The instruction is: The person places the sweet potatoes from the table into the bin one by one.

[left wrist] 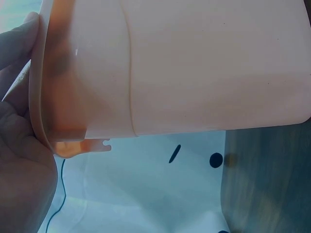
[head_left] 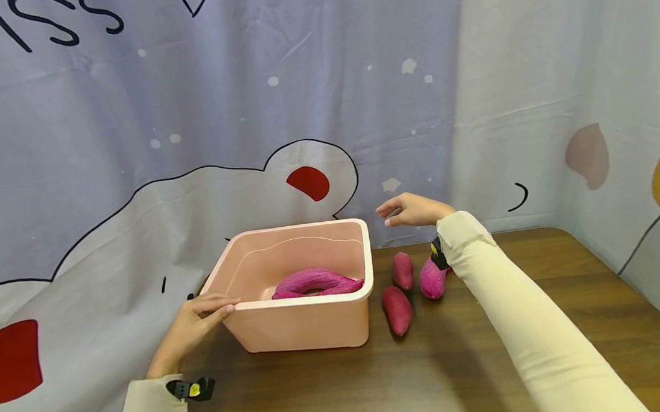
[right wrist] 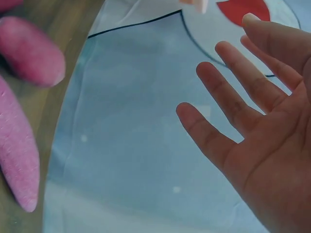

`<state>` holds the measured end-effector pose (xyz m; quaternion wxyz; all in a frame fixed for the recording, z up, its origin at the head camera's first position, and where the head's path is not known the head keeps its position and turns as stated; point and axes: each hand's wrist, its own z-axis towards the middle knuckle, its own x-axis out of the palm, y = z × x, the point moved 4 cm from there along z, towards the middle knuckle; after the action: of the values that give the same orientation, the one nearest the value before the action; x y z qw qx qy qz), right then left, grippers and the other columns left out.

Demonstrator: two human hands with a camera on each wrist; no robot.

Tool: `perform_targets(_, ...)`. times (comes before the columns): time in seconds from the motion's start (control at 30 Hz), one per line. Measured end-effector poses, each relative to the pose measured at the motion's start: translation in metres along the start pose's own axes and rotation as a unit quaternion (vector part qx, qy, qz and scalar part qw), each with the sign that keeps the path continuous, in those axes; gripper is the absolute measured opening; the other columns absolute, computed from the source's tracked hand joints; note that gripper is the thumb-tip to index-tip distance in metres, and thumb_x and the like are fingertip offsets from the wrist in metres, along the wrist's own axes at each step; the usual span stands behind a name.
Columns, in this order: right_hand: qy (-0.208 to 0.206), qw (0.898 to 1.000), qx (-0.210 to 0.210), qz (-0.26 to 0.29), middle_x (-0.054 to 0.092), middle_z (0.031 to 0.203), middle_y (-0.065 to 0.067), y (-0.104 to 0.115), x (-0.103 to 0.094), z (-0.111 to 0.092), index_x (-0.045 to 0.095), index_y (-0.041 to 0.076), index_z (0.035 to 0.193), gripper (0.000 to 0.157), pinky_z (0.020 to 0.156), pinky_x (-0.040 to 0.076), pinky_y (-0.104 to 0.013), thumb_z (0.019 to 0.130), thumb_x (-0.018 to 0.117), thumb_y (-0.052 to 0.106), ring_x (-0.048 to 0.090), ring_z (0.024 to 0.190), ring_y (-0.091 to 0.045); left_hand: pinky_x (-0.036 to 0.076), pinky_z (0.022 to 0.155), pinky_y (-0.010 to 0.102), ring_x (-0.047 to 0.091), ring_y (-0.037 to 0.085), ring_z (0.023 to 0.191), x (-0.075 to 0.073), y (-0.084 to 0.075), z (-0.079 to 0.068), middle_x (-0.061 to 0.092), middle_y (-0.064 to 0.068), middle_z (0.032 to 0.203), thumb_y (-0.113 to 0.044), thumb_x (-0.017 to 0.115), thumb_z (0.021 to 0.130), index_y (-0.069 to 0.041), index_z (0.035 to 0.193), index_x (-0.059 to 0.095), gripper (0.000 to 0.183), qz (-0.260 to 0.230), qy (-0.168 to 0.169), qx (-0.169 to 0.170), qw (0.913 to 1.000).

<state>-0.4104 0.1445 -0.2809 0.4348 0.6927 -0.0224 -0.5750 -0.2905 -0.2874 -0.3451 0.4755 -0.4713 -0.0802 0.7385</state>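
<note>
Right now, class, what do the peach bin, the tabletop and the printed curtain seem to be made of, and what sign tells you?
Bin: probably moulded plastic, smooth with a slight sheen; rounded corners and even colour suggest it.
Tabletop: wood or wood-look laminate, faintly glossy; brown streaked grain shows, but which is unclear.
Curtain: likely fabric, matt; it hangs in soft folds and creases.

Brown table carrying pink tub, two red tubers, magenta vegetable
</note>
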Motion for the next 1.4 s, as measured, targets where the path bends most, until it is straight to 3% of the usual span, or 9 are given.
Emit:
perform_targets(0.53, 0.016, 1.000, 0.015, 0.020, 0.052, 0.132, -0.031, -0.053, 0.016, -0.024, 0.049, -0.011, 0.133, 0.042, 0.099, 0.047, -0.048, 0.093, 0.056, 0.001, 0.051, 0.122, -0.047, 0.044, 0.084, 0.007, 0.058, -0.008, 0.097, 0.000, 0.000, -0.001, 0.073, 0.004, 0.098, 0.003, 0.071, 0.082, -0.002, 0.099, 0.076, 0.018, -0.006, -0.006, 0.003, 1.0000)
perform_targets(0.8, 0.021, 0.998, 0.041, 0.032, 0.049, 0.136, -0.031, -0.078, 0.027, -0.035, 0.047, -0.010, 0.135, 0.044, 0.098, 0.048, -0.046, 0.093, 0.056, 0.002, 0.049, 0.124, -0.047, 0.044, 0.084, 0.006, 0.058, -0.009, 0.098, 0.000, -0.003, -0.002, 0.073, 0.011, 0.098, 0.004, 0.070, 0.083, -0.001, 0.099, 0.075, 0.018, 0.001, -0.006, 0.011, 0.9999)
perform_targets(1.1, 0.014, 0.998, 0.052, -0.013, 0.050, 0.135, -0.031, -0.105, 0.034, -0.046, 0.051, -0.009, 0.132, 0.046, 0.104, 0.039, -0.056, 0.090, 0.061, 0.006, 0.043, 0.126, -0.052, 0.045, 0.082, 0.007, 0.058, -0.009, 0.097, 0.000, 0.003, -0.002, 0.072, 0.009, 0.100, 0.000, 0.070, 0.084, -0.001, 0.100, 0.075, 0.016, 0.000, -0.001, -0.007, 1.0000)
perform_targets(1.4, 0.012, 0.999, 0.034, -0.018, 0.052, 0.129, -0.036, -0.123, 0.036, -0.054, 0.049, -0.015, 0.129, 0.047, 0.099, 0.045, -0.052, 0.084, 0.061, -0.002, 0.051, 0.119, -0.049, 0.045, 0.082, 0.008, 0.059, -0.008, 0.096, 0.000, 0.002, -0.002, 0.073, 0.010, 0.099, 0.001, 0.070, 0.084, -0.004, 0.099, 0.076, 0.017, -0.003, -0.006, -0.005, 1.0000)
